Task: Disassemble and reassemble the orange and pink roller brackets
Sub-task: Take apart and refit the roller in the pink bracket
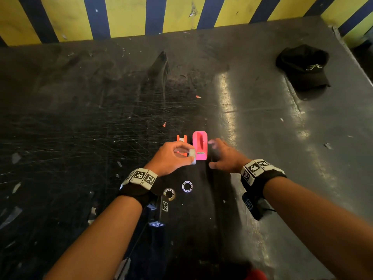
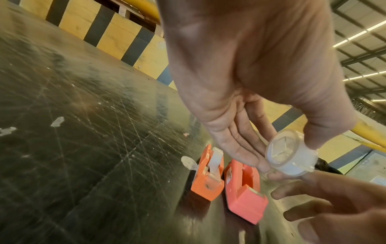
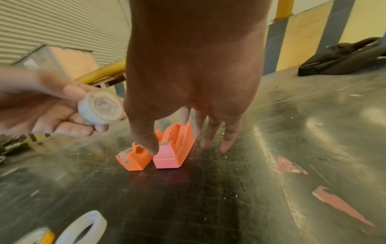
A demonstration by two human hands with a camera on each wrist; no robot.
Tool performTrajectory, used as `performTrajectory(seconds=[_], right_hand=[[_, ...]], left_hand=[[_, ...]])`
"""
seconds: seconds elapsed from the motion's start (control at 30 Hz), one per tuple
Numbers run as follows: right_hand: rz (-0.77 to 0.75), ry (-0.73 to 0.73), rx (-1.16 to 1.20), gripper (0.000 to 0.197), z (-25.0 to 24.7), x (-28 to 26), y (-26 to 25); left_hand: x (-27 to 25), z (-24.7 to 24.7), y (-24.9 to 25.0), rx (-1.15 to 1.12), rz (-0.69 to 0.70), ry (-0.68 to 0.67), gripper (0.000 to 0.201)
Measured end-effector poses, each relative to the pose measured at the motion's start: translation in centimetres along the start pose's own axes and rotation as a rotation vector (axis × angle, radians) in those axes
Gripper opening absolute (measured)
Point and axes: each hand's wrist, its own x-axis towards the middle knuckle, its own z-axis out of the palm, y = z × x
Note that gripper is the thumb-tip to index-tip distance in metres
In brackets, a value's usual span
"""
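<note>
The pink bracket [image 1: 199, 145] stands on the dark table with its slot empty. Just left of it stands the smaller orange bracket [image 1: 182, 144], with a white piece in its slot [image 2: 215, 161]. My left hand [image 1: 173, 158] hovers over the orange bracket and pinches a clear white roller hub [image 2: 291, 156] between thumb and fingertips. My right hand [image 1: 224, 156] hangs just right of the pink bracket [image 3: 174, 148], fingers straight and spread, holding nothing. Two tape rings [image 1: 187, 186] [image 1: 169, 194] lie near my left wrist.
A black cap [image 1: 303, 66] lies at the table's far right. Pink paper scraps [image 3: 342, 204] lie right of the brackets. A yellow and blue striped wall [image 1: 181, 15] bounds the far side. The scratched table [image 1: 80, 128] stretches to the left.
</note>
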Motion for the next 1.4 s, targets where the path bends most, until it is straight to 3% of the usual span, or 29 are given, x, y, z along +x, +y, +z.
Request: performTrajectory(seconds=[0.1, 0.27, 0.47, 0.6, 0.83, 1.1, 1.27, 1.4], right_hand=[[-0.004, 0.021, -0.126, 0.116, 0.3, 2.2, -0.1], [-0.078, 0.092, -0.266, 0.139, 1.0, 5.2, 0.0], [-0.094, 0.112, -0.249, 0.126, 1.4, 6.2, 0.1], [-0.193, 0.145, -0.197, 0.126, 1.6, 5.3, 0.9], [-0.321, 0.188, -0.133, 0.120, 1.2, 2.7, 0.3], [-0.376, 0.196, -0.044, 0.118, 0.7, 0.6, -0.8], [-0.389, 0.215, 0.024, 0.117, 0.5, -0.6, -1.1], [-0.396, 0.208, 0.036, 0.104, 0.0, -1.3, -1.6]], left_hand=[[0.9, -1.0, 0.7, 0.023, 0.012, -0.029, 0.035], [2.7, -1.9, 1.4, 0.003, -0.029, -0.049, 0.040], [4.7, -2.4, 0.9, 0.130, -0.032, -0.047, 0.032], [5.2, -2.0, 1.1, 0.281, 0.018, -0.034, 0.035], [4.6, -1.4, 2.8, 0.379, 0.102, -0.067, 0.034], [3.4, -0.9, 3.5, 0.498, 0.097, -0.073, 0.035], [2.4, -0.5, 3.9, 0.430, 0.155, -0.010, 0.044], [1.9, -0.2, 4.0, 0.289, 0.143, 0.061, 0.042]])
